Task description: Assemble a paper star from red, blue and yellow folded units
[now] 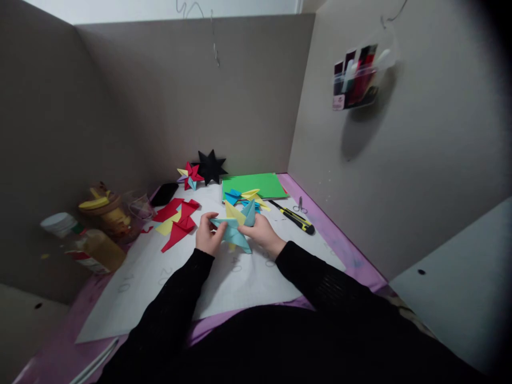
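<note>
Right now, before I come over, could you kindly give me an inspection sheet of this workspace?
Surface: white sheet with written numbers, over a pink cover.
Job's things: light-blue and yellow folded paper, several pointed tips showing.
Hands: left hand grips its left side, right hand its right side.
Clutter: red folded pieces and bottle to the left; cutter and scissors to the right; green paper and black star at the back.
Cables: thin wire hangs at the back panel; white strip at lower left, nature unclear.
Surroundings: greyish panels on three sides; holder hangs on the right panel.
</note>
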Tool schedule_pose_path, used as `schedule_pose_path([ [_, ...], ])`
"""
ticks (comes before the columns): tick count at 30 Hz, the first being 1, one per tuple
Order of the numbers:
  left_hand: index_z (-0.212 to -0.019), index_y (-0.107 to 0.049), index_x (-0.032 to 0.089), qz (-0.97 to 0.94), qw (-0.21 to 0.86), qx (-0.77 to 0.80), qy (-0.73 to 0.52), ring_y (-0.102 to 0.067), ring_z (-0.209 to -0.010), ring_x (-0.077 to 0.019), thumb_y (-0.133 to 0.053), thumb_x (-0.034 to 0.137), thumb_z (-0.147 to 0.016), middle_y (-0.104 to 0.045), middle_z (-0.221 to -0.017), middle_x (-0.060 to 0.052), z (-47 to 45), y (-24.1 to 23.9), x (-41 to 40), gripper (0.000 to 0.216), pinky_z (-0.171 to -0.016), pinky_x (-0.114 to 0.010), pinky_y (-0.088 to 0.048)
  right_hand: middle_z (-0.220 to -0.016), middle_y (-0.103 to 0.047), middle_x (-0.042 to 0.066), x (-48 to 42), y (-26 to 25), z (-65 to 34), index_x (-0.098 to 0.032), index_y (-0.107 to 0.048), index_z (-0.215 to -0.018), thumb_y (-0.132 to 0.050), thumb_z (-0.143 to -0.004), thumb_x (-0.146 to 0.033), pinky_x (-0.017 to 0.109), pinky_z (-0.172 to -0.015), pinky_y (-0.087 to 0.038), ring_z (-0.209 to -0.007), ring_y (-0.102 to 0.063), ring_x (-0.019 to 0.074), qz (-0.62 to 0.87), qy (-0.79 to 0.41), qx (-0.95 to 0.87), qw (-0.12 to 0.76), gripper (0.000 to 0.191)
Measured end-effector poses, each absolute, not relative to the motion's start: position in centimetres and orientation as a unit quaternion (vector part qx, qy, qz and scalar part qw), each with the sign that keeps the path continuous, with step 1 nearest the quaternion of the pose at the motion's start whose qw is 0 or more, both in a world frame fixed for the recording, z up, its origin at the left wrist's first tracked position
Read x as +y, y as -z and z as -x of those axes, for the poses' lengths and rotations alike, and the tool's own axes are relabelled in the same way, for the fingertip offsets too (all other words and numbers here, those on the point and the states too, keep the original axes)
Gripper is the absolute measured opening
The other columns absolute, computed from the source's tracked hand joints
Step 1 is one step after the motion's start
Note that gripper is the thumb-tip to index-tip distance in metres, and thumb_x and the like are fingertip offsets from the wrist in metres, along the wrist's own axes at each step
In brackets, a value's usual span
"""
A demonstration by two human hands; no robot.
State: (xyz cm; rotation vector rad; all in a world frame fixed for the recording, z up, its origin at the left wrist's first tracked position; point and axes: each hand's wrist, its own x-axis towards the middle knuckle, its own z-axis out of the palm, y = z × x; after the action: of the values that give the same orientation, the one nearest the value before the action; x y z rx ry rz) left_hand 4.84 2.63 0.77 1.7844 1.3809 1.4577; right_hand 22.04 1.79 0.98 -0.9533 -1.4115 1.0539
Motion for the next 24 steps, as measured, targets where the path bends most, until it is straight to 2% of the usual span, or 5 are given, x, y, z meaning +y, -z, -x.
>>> schedule_pose_path([
  [3,-0.083,-0.054,0.017,-0.611,0.287,0.491,-0.551,-0.045,-0.046,-0.0089,-0.064,0.039,-0.071,-0.046,-0.055,0.006,-4.1,-0.7,3.2,0.026,-0.044,-0.02,-0.038,-0.093,-0.07,0.008,1.9,-0.7,-22.0,-0.013,-0.064,-0.094,-0.066,-0.065,-0.021,0.034,-0.074,-0.052,-0.079,-0.064,0.019,0.398,-0.457,-0.585,0.538,0.03],
  [5,-0.079,-0.054,0.017,-0.6,0.322,0.485,-0.549,-0.044,-0.043,-0.0081,-0.065,0.039,-0.07,-0.048,-0.054,0.005,-3.6,-0.8,3.5,0.026,-0.042,-0.019,-0.037,-0.091,-0.07,0.007,1.8,-0.8,-22.0,-0.013,-0.063,-0.095,-0.065,-0.065,-0.02,0.034,-0.073,-0.052,-0.078,-0.064,0.0183,0.392,-0.465,-0.584,0.538,0.031],
  [11,-0.075,-0.059,0.015,-0.59,0.361,0.469,-0.55,-0.053,-0.045,-0.01,-0.07,0.035,-0.065,-0.055,-0.051,0.003,-3.1,-1.7,3.3,0.026,-0.045,-0.02,-0.041,-0.094,-0.069,0.007,1.7,-1.3,-22.4,-0.014,-0.063,-0.096,-0.069,-0.064,-0.023,0.035,-0.075,-0.051,-0.079,-0.064,0.0185,0.383,-0.489,-0.585,0.521,0.034],
  [17,-0.072,-0.061,0.014,-0.582,0.359,0.472,-0.556,-0.053,-0.044,-0.0099,-0.072,0.036,-0.062,-0.056,-0.049,0.003,-2.9,-1.9,3.2,0.027,-0.044,-0.02,-0.04,-0.091,-0.068,0.007,2.3,-0.8,-22.7,-0.014,-0.063,-0.093,-0.073,-0.062,-0.027,0.037,-0.075,-0.05,-0.078,-0.063,0.0185,0.385,-0.498,-0.59,0.505,0.035],
  [24,-0.071,-0.061,0.014,-0.575,0.379,0.473,-0.55,-0.052,-0.044,-0.0098,-0.072,0.035,-0.062,-0.057,-0.048,0.002,-2.6,-2.0,3.2,0.025,-0.045,-0.02,-0.041,-0.073,-0.064,0.002,2.3,-0.6,-22.7,-0.015,-0.06,-0.083,-0.071,-0.063,-0.028,0.029,-0.058,-0.048,-0.06,-0.058,0.0145,0.393,-0.503,-0.581,0.506,0.026],
])
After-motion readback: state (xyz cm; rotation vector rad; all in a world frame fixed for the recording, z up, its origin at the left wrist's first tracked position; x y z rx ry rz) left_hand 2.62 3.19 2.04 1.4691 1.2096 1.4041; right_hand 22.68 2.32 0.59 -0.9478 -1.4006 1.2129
